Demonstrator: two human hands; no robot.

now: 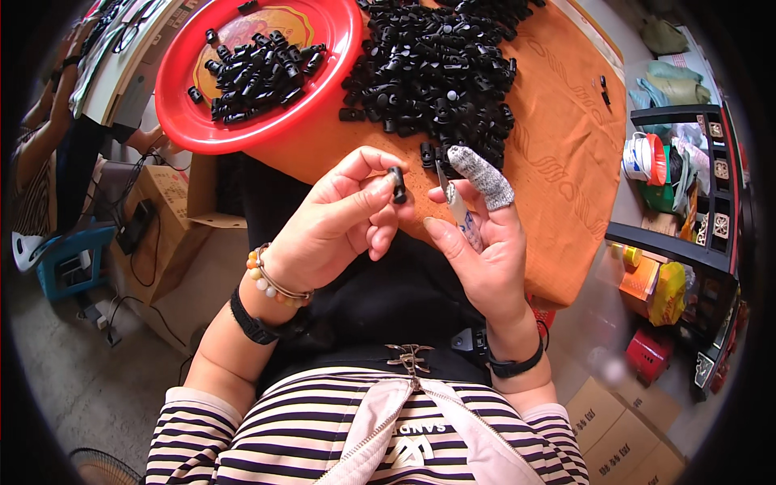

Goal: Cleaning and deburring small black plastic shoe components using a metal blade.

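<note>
Between thumb and index finger, my left hand [356, 202] pinches a small black cylindrical plastic part [397, 184], held tilted above the table's near edge. Just to its right, my right hand [493, 238] grips a small knife by its white wrapped handle [463, 217]. The thin blade [440, 174] points away from me, apart from the held part. A grey knitted finger cover [483, 178] sits on the right index finger. Beyond the hands lies a large heap of similar black parts [436, 73]. Another pile of black parts [263, 77] rests in a round red tray [182, 113] at the left.
An orange cloth [558, 153] covers the table. Two loose black pieces [605, 90] lie near its right edge. Shelving [679, 250] with bags stands at the right, above cardboard boxes [622, 436]. At the left are a carton [166, 234], a blue stool [77, 259] and another person's arm [48, 121].
</note>
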